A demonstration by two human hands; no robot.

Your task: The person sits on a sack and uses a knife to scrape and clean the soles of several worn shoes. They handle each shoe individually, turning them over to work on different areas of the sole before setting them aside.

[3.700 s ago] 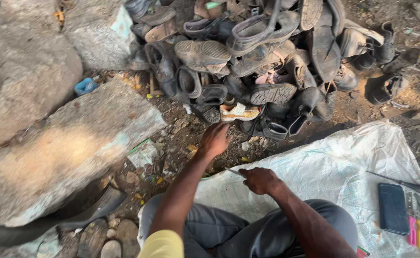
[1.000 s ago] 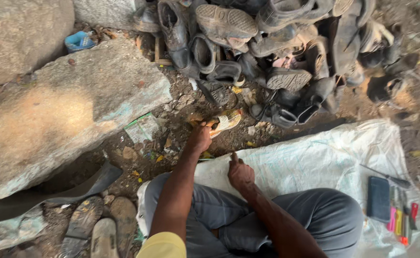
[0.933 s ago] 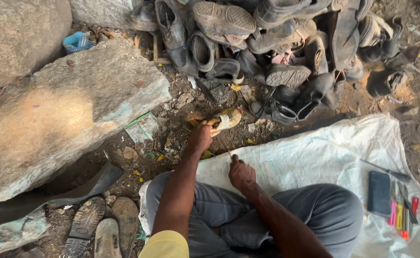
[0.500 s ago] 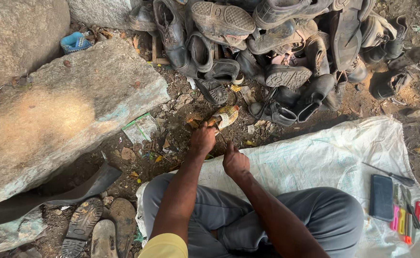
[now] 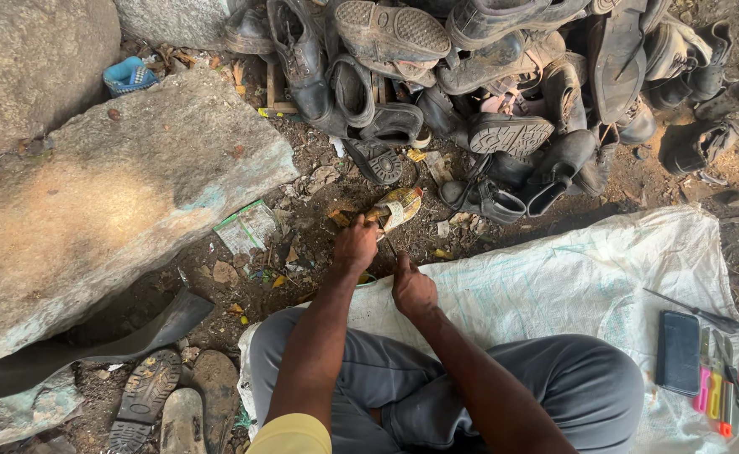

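Presently the left hand (image 5: pixel 355 245) is clamped on the near end of a tan sandal (image 5: pixel 396 208) lying on the dirt just before the shoe pile (image 5: pixel 470 92), while the right hand (image 5: pixel 413 290) is closed around a thin tool (image 5: pixel 392 249) aimed at it. Judged from this, the sandal is being steadied for work; the next move calls for a firm hold and careful tool placement. Ground is littered soil, with a large rock (image 5: pixel 108 202) left and a white sack (image 5: pixel 571 277) spread beneath the seated person.

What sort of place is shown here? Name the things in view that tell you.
Probably an outdoor shoe-repair spot: a heap of worn shoes on bare dirt, large rocks, and small hand tools on a white woven sheet.
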